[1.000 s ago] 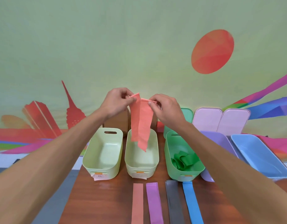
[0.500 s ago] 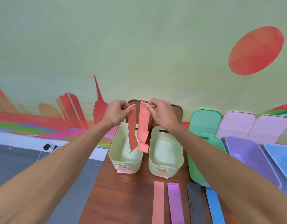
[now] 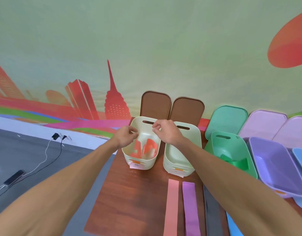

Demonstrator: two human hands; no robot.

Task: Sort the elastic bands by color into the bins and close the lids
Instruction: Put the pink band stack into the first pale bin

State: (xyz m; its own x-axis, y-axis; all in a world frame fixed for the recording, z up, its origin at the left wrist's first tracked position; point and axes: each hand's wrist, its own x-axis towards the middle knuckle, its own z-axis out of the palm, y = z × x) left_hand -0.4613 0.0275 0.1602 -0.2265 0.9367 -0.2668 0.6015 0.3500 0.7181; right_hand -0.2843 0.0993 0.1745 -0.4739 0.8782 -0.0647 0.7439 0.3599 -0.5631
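The table (image 3: pixel 129 201) is showing a reddish wood-grain top with a soft sheen. At its far left corner, the left cream bin (image 3: pixel 147 165) and the right cream bin (image 3: pixel 174 166) are looking like smooth, faintly glossy plastic, as are the green bin (image 3: pixel 235 147) and the purple bin (image 3: pixel 274 160). The paper label (image 3: pixel 135 166) is looking matt. By the near edge, the salmon band (image 3: pixel 172 206) and the purple band (image 3: pixel 191 210) are looking matt and rubbery.

Wooden table (image 3: pixel 129 201) holds open bins (image 3: pixel 180 169) and flat elastic bands (image 3: pixel 171 201).
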